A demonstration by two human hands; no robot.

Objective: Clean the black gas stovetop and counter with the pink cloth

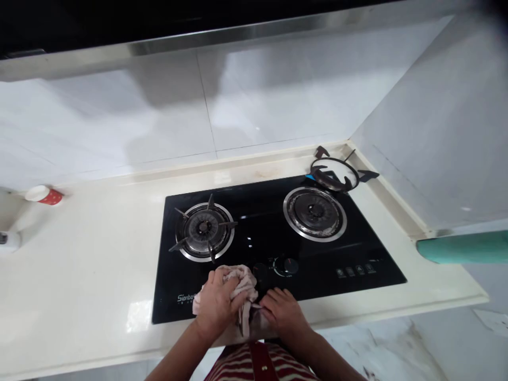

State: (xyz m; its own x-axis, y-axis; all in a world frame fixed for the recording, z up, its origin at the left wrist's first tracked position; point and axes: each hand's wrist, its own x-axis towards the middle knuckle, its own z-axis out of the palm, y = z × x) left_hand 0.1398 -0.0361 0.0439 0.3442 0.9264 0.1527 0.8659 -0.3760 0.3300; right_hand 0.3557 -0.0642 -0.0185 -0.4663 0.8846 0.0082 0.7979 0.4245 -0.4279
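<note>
A crumpled pale pink cloth [243,280] lies bunched on the front edge of the black glass gas stove [262,206]. My left hand [219,297] is wrapped over the cloth and presses it on the glass, beside the stove's brand lettering. My right hand [283,311] rests at the stove's front edge, its fingers curled at a thin end of the same cloth. Just beyond the hands sits a control knob [291,265], with a second dark knob [261,272] close to the cloth. The left burner [203,227] carries its pan support; the right burner [315,212] is bare.
A loose round pan support [332,182] lies tilted at the stove's back right corner. On the right end of the cream counter [95,264] is a green roll [462,247]. A red and white paper cup [44,194] lies at the far left. A dark range hood [159,24] overhangs the stove.
</note>
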